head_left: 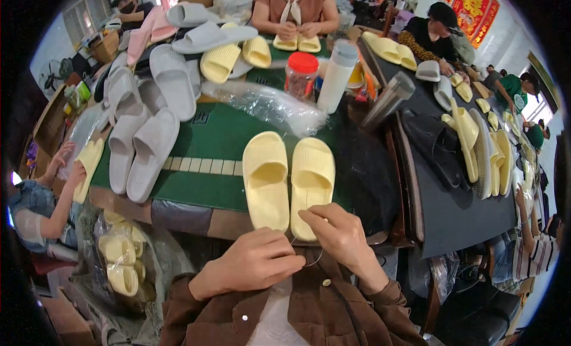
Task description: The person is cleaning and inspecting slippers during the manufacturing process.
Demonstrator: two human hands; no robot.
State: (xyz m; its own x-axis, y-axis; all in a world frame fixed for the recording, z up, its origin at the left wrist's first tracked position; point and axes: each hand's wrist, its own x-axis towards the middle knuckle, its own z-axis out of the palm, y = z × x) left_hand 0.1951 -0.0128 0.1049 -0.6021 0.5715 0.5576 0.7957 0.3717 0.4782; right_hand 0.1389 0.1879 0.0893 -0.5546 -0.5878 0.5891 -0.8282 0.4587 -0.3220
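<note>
A pair of pale yellow slide slippers, the left slipper [266, 215] and the right slipper [309, 212], lies side by side at the table's near edge, toes pointing away. My left hand [253, 262] is closed at the left slipper's heel, its fingertips pressed together. Over the right slipper's heel, my right hand [339, 233] pinches a fine strand. That thin pale thread [319, 257] loops below the fingers and runs between my two hands. Its ends are too fine to make out.
Grey slippers [157, 141] are heaped on the left of the green table [214, 129]. Clear plastic film [270, 105], a red-lidded jar [301, 75], a white bottle [338, 78] and a steel tumbler [389, 99] stand beyond. Bagged yellow slippers [122, 257] sit lower left. Other people work around.
</note>
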